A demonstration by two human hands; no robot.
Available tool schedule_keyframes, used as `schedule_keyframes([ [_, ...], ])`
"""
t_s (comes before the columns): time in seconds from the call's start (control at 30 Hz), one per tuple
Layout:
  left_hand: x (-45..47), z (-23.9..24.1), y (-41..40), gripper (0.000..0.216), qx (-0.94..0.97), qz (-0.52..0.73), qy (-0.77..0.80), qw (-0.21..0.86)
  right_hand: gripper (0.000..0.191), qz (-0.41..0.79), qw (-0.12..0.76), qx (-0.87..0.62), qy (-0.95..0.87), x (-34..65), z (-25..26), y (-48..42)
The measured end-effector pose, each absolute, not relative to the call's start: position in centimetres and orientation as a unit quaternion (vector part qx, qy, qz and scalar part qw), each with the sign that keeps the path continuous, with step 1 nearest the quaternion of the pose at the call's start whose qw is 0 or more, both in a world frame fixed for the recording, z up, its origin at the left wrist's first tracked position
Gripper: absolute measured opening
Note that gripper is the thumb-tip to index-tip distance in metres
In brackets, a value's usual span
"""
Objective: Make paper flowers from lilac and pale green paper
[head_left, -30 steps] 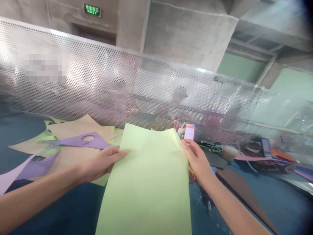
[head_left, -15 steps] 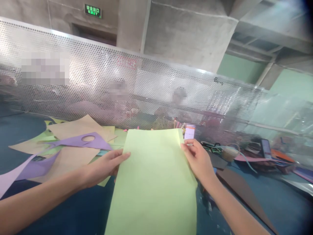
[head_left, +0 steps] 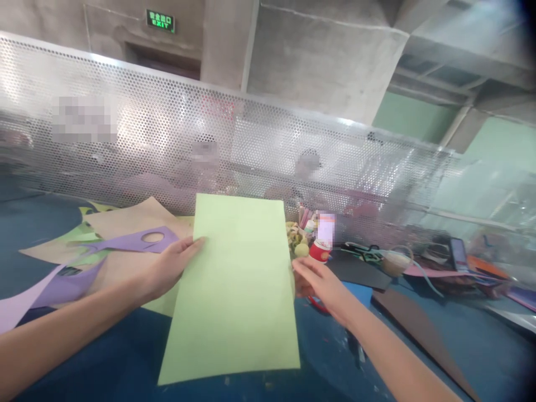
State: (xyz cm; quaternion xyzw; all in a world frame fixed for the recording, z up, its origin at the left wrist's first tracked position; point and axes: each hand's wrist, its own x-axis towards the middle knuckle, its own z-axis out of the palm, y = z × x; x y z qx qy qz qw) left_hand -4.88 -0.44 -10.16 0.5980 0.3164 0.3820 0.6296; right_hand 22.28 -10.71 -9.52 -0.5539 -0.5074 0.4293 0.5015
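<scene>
A light green sheet of paper is held up in front of me, tilted above the blue table. My left hand pinches its left edge, thumb on the front and the other fingers hidden behind. My right hand is closed at the right edge, its fingertips on the paper's side. Left of the sheet lie a purple cut-out scrap with a round hole and beige paper. Just past my right hand stands a red cup.
A perforated metal screen runs across the back, with people blurred behind it. On the right of the blue table lie a dark brown sheet, a blue sheet, a black sheet and a phone.
Both hands have moved the green sheet left and up, and its lower edge now shows. The red cup and blue sheet on the right have come into view.
</scene>
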Motion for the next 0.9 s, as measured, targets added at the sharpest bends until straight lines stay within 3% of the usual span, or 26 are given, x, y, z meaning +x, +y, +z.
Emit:
schedule_keyframes([
  [0.17,-5.0,-10.4,-0.1,0.036,0.584,0.39,0.33,0.631,0.022,0.38,0.477,-0.568,-0.553,21.4,-10.3,-10.6],
  [0.33,-4.6,-10.6,-0.7,0.039,0.566,0.385,0.313,0.659,0.023,0.138,0.47,-0.623,-0.609,21.9,-11.5,-9.9],
  [0.4,-4.4,-10.7,-0.8,0.044,0.567,0.371,0.304,0.67,0.024,0.1,0.465,-0.639,-0.605,22.1,-11.7,-9.9],
  [0.47,-4.4,-11.0,-0.7,0.048,0.569,0.367,0.305,0.67,0.027,0.131,0.481,-0.648,-0.576,22.1,-11.5,-10.0],
  [0.57,-4.5,-11.6,-0.2,0.045,0.561,0.394,0.312,0.658,0.033,0.279,0.52,-0.634,-0.5,21.6,-11.1,-10.3],
  [0.7,-5.0,-11.9,0.5,0.039,0.553,0.425,0.316,0.643,0.025,0.425,0.498,-0.575,-0.491,20.9,-10.9,-10.7],
  [0.8,-5.2,-11.7,0.6,0.04,0.541,0.439,0.317,0.644,0.023,0.393,0.482,-0.559,-0.549,20.7,-11.6,-10.5],
  [0.9,-5.1,-11.5,0.3,0.041,0.515,0.432,0.331,0.662,0.022,0.237,0.471,-0.6,-0.602,20.8,-12.3,-10.3],
])
